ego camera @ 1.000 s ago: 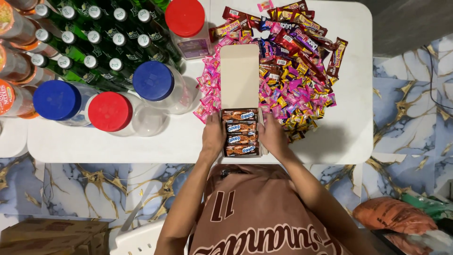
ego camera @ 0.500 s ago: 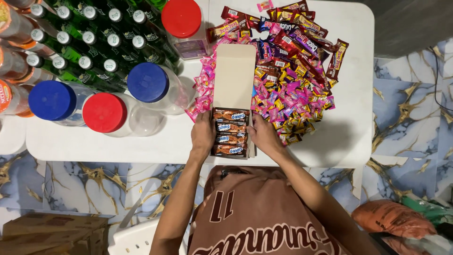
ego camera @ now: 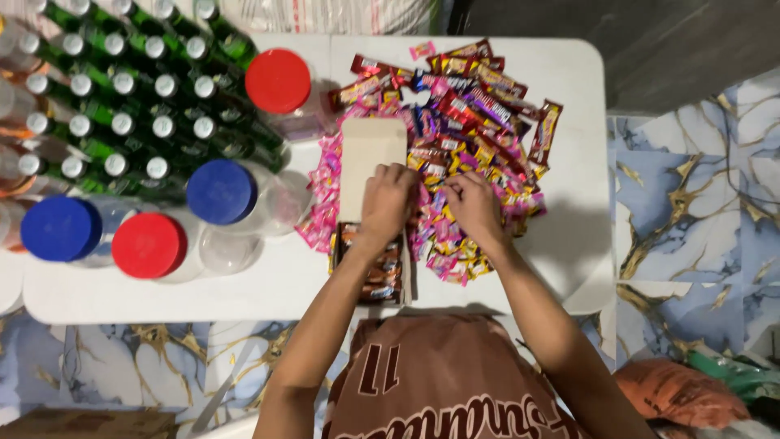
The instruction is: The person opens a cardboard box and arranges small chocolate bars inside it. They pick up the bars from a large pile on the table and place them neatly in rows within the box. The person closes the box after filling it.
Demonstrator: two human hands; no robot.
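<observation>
Head view, table: white table (ego camera: 561,268) carrying everything below.
Bottles: green bottles (ego camera: 122,106) at the far left.
Jars: clear jars with red and blue lids (ego camera: 219,191) beside them.
Sweets: candy pile (ego camera: 479,122) right of the box.
Box: open cardboard box (ego camera: 371,150) of brown wrapped bars, near the table's front edge.
Left hand: left hand (ego camera: 388,202) lies curled on the box flap; grasp cannot be told.
Right hand: right hand (ego camera: 474,207) fingers bent into the candy pile; grasp cannot be told.

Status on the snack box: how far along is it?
Done: the open box already holds a stack of brown wrapped bars. In hand: the left hand rests on the raised lid flap; the right hand is in the candy pile, whether it grips anything is unclear. Left: the lid is not shut, and the pile stays loose on the white table.
</observation>
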